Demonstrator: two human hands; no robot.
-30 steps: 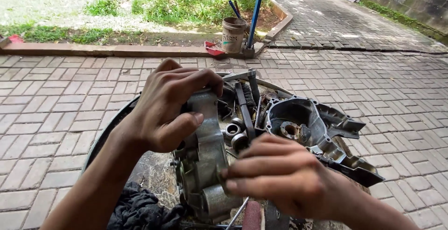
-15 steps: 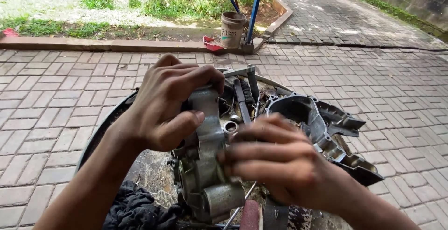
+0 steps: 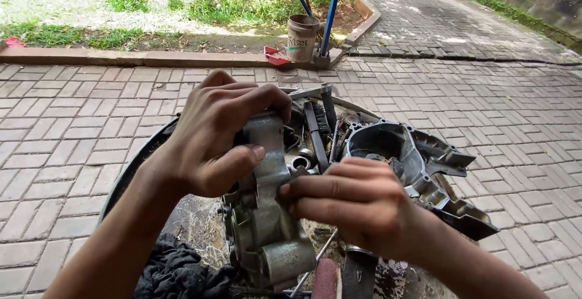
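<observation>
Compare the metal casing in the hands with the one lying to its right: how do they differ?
The held casing stands upright, gripped by the left hand and right hand; the lying casing rests untouched in the tray. The held casing shows its closed, lumpy side; the lying casing shows an open hollow. Both are grey, grimy cast metal.

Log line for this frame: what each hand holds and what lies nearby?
left hand: grips top of grey metal casing | right hand: fingers on casing side | nearby: second casing half, black rag, bucket
</observation>
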